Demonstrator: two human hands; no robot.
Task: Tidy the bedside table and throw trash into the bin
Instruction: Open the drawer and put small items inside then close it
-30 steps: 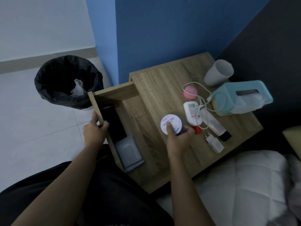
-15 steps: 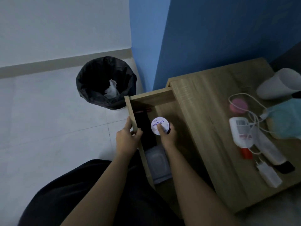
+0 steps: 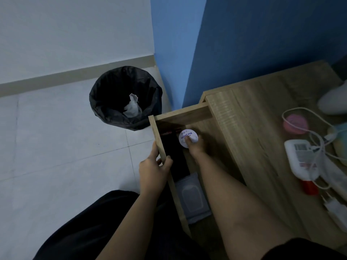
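The wooden bedside table has its drawer pulled open to the left. My left hand grips the drawer's front panel. My right hand holds a round white cream jar down inside the drawer, near its far end. A black flat item and a pale wipes pack lie in the drawer. On the tabletop sit a white bottle with a red cap, a pink round item, a white charger with cable and a white cup.
A bin lined with a black bag stands on the white tile floor left of the drawer, with crumpled white paper inside. A blue wall rises behind the table. My dark-clothed legs fill the bottom.
My right hand carried the cream jar from the tabletop leftward into the open drawer and lowered it deeper. The view swung left. My left hand stayed on the drawer front.
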